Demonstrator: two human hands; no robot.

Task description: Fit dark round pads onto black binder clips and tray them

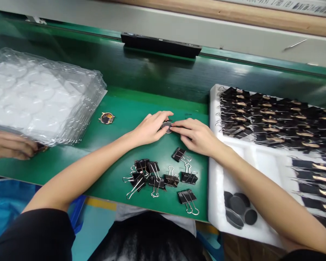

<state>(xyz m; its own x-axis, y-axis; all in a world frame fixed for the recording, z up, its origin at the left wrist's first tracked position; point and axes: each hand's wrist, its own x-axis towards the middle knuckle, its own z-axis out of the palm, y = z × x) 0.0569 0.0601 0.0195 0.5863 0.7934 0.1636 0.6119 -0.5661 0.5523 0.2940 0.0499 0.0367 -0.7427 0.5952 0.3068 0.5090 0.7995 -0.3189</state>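
Note:
My left hand (149, 128) curls its thumb and forefinger around a small watch case (167, 132) on the green bench. On its top shows a dark grey round disc (166, 125). From the other side, my right hand (197, 136) has its fingertips on the disc's right edge; the fingers partly hide the piece. Further left on the mat lies another watch case (107, 118) with a dark and gold face. Nearer to me are several black binder clips (157, 181), some heaped together, with a single binder clip (179, 154) just below my right hand.
Stacked clear plastic trays (43, 98) stand at left; another person's hand (11, 145) holds a small dark piece beside them. A white foam tray (214, 181) at right holds rows of clipped watch pieces (268, 119) and loose dark discs (237, 204). A black bar (161, 45) runs along the back.

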